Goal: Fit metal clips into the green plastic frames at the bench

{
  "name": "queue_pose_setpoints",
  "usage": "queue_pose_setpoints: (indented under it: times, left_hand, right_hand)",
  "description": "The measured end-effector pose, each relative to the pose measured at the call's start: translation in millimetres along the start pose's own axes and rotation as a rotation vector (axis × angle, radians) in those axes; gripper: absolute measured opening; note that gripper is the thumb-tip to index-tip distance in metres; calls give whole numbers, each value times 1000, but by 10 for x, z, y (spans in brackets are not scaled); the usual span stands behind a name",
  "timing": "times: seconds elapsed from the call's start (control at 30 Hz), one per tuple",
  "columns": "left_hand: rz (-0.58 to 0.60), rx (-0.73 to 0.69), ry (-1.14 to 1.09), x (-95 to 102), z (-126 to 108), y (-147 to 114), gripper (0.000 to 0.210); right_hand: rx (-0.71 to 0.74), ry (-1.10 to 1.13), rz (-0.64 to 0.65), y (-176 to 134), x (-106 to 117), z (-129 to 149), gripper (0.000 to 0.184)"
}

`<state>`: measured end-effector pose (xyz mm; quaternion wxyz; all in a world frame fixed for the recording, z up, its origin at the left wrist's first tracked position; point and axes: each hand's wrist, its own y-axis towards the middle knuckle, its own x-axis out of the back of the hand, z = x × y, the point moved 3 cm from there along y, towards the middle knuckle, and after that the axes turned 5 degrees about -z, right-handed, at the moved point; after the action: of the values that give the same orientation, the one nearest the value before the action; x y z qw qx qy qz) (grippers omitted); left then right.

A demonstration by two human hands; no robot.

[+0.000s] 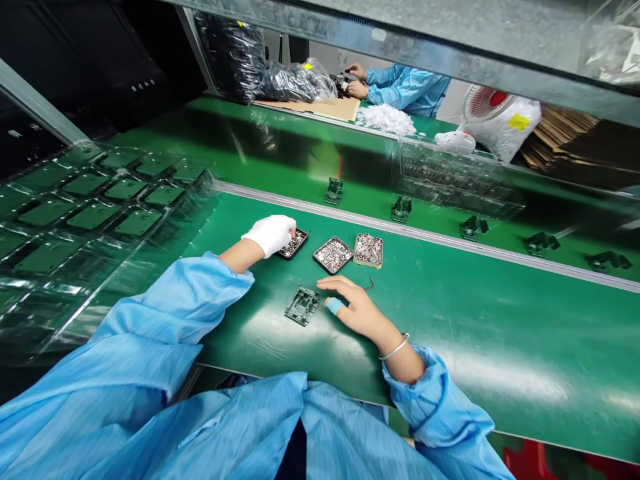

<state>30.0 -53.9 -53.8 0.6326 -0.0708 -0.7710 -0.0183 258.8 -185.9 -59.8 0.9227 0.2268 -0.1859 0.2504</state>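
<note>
My left hand (270, 235), in a white glove with bare fingertips, reaches into a small black tray (295, 246) of tiny metal parts. Its fingers are curled together over the near contents, and whatever they pinch is hidden. On the green mat in front of me lies a circuit board (303, 306) with a frame-like assembly on it. Just right of that board my right hand (356, 307) hovers or rests with fingers stretched and apart, holding nothing. Blue tape wraps its thumb. Two more trays of small parts, a dark one (333, 255) and a lighter one (369, 250), sit beyond the hands.
Clear plastic blister trays (95, 207) are stacked at the left. Past a metal rail (350, 213), several assembled boards (401, 209) stand in a row on a green strip. A white fan (487, 103) and a co-worker's blue sleeves (413, 87) show behind, under a metal shelf (400, 40).
</note>
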Motion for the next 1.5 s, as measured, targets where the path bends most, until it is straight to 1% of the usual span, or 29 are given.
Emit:
queue_pose_setpoints:
  times: [0.1, 0.13, 0.17, 0.23, 0.3, 0.33, 0.43, 0.5, 0.57, 0.67, 0.77, 0.87, 0.9, 0.93, 1.0, 1.07, 1.13, 1.2, 1.27, 1.33, 1.37, 1.4, 1.43, 1.47, 1.5]
  left_hand:
    - [-49, -17, -96, 46, 82, -33, 20]
    - [-71, -20, -176, 69, 87, -66, 21]
    - [-90, -22, -310, 98, 74, -115, 22]
    - [-92, -14, -732, 159, -20, -267, 26]
    - [-38, -7, -1133, 218, -206, -484, 34]
    - [6, -14, -1235, 243, -323, -607, 37]
    - [155, -61, -1377, 297, -674, -960, 40]
    - [255, -96, -1431, 307, -845, -1130, 40]
    - [333, -128, -1426, 295, -947, -1228, 41]
    - [398, -163, -1368, 264, -1002, -1270, 45]
    - [392, -183, -1272, 256, -989, -1265, 46]
    - [357, -200, -1138, 269, -925, -1286, 44]
    - [323, -199, -1097, 275, -890, -1300, 43]
    - [256, -189, -1059, 286, -846, -1315, 40]
    - [75, -182, -975, 312, -755, -1350, 36]
    - [-74, -266, -849, 324, -708, -1400, 32]
    - [-123, -422, -711, 299, -716, -1463, 31]
    - [-156, -543, -622, 257, -729, -1534, 35]
    - [-204, -609, -595, 215, -714, -1608, 39]
    - [-256, -651, -600, 171, -662, -1674, 38]
    - [-293, -642, -606, 145, -616, -1693, 35]
    - [-332, -604, -614, 113, -557, -1698, 30]
    - [-359, -540, -621, 69, -492, -1688, 30]
    - [-359, -463, -620, 9, -428, -1665, 39]
    - [-322, -388, -610, -68, -374, -1634, 54]
  right_hand:
    - [-22, 14, -28, 9, 1, -33, 26]
    - [-34, 20, -46, 11, 1, -49, 26]
    - [-50, 26, -72, 12, 3, -63, 26]
    - [-88, 38, -149, 12, 14, -64, 26]
    - [-107, 40, -245, 15, 30, -1, 28]
    - [-102, 35, -289, 19, 37, 57, 29]
    - [-36, -28, -396, 42, 49, 271, 27]
    - [27, -113, -439, 54, 49, 384, 21]
    - [94, -192, -424, 55, 37, 440, 19]
    - [180, -284, -315, 36, 8, 444, 24]
    - [213, -368, -230, 10, -10, 428, 24]
    - [208, -351, -186, -3, -6, 440, 21]
    - [201, -312, -192, -4, 6, 451, 19]
    - [180, -254, -209, -2, 23, 462, 17]
    - [93, -91, -242, 10, 57, 473, 12]
    - [-37, 95, -204, 29, 46, 469, 8]
    - [-160, 257, -108, 38, -21, 461, 9]
    - [-239, 383, -34, 29, -106, 455, 13]
    - [-262, 454, 10, 6, -175, 451, 13]
    - [-244, 445, 59, -16, -207, 441, 10]
    - [-240, 418, 71, -22, -203, 425, 10]
    - [-247, 394, 59, -23, -183, 397, 11]
    - [-267, 379, 21, -17, -147, 356, 12]
    - [-296, 376, -35, -7, -103, 305, 15]
    - [-327, 378, -102, 5, -55, 245, 18]
